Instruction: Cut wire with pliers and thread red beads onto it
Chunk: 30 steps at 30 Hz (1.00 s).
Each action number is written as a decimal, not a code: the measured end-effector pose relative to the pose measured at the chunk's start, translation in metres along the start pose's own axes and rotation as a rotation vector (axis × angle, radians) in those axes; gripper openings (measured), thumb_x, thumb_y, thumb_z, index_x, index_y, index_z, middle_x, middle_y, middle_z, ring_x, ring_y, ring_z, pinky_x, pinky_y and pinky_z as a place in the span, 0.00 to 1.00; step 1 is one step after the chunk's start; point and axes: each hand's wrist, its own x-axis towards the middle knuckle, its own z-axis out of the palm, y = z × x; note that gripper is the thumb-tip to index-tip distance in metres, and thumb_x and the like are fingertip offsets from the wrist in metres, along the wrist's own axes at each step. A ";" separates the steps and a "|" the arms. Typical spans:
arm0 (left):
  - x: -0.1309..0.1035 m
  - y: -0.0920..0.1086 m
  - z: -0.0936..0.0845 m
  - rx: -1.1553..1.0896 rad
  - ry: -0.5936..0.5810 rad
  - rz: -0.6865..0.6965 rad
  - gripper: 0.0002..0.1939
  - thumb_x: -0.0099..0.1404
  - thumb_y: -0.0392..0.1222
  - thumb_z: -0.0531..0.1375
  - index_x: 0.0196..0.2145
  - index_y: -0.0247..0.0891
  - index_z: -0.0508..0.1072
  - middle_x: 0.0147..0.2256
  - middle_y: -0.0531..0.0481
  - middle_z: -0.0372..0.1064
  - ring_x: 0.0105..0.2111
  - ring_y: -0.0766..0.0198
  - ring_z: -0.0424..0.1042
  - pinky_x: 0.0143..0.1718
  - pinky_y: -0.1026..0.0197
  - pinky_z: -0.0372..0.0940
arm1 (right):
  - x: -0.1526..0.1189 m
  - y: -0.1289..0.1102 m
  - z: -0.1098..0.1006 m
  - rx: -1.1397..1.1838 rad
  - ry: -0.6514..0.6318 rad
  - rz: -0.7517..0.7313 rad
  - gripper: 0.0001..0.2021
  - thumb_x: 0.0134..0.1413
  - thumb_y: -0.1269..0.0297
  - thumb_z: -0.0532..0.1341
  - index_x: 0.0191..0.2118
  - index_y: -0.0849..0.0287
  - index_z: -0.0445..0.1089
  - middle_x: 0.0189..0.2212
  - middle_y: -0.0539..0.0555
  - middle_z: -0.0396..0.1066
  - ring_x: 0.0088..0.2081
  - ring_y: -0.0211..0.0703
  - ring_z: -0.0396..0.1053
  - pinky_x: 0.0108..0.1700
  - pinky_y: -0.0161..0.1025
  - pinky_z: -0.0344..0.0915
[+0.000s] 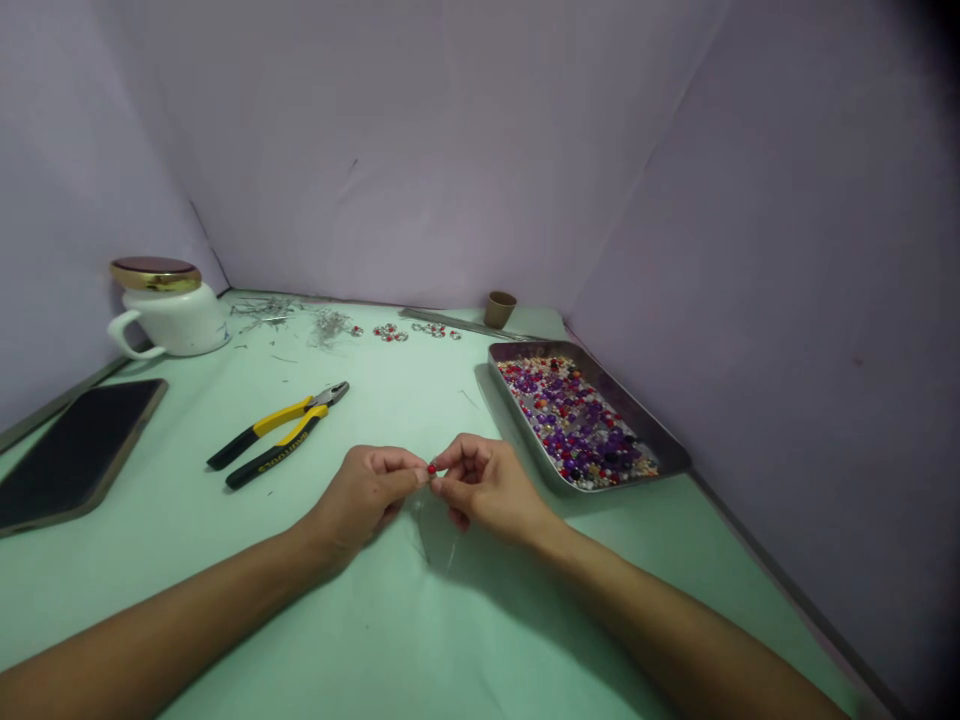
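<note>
A small red bead (432, 468) sits between the fingertips of both hands, near the middle of the view. My left hand (375, 492) pinches it from the left, thumb and index finger together. From the right, my right hand (484, 482) closes thumb and index finger at the bead, its other fingers curled. Thin, faint wire strands (424, 535) hang below the fingertips. Pliers (289, 428) with yellow and black handles lie left of my left hand, untouched. Right of my right hand is a metal tray (679, 455) of purple, red and gold beads (581, 420).
A dark phone (71, 450) and a white cup (184, 320) with a gold-rimmed lid stand left. Loose wire pieces (270, 310), red-beaded rings (390, 332), thin rods (465, 322) and a small brown cup (499, 310) line the back of the green table (300, 640).
</note>
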 end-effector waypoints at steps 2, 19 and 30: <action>0.001 -0.001 0.000 0.017 0.006 0.010 0.08 0.51 0.41 0.58 0.21 0.34 0.70 0.08 0.63 0.46 0.10 0.78 0.41 0.11 0.71 0.36 | 0.000 0.000 -0.001 0.002 -0.003 0.002 0.06 0.41 0.76 0.60 0.26 0.61 0.62 0.10 0.42 0.60 0.10 0.29 0.57 0.13 0.27 0.53; -0.002 -0.001 -0.002 0.027 0.006 0.009 0.07 0.54 0.41 0.57 0.22 0.35 0.68 0.08 0.64 0.45 0.10 0.77 0.40 0.11 0.70 0.35 | 0.003 -0.002 -0.008 -0.054 -0.042 -0.035 0.03 0.40 0.69 0.62 0.25 0.62 0.67 0.13 0.44 0.61 0.15 0.28 0.57 0.17 0.29 0.54; -0.002 -0.001 -0.003 -0.013 -0.020 -0.007 0.07 0.54 0.41 0.57 0.22 0.36 0.66 0.08 0.64 0.43 0.10 0.77 0.39 0.10 0.69 0.34 | 0.008 0.004 -0.013 -0.030 -0.103 -0.083 0.05 0.39 0.66 0.63 0.26 0.61 0.67 0.13 0.44 0.60 0.15 0.29 0.56 0.18 0.30 0.53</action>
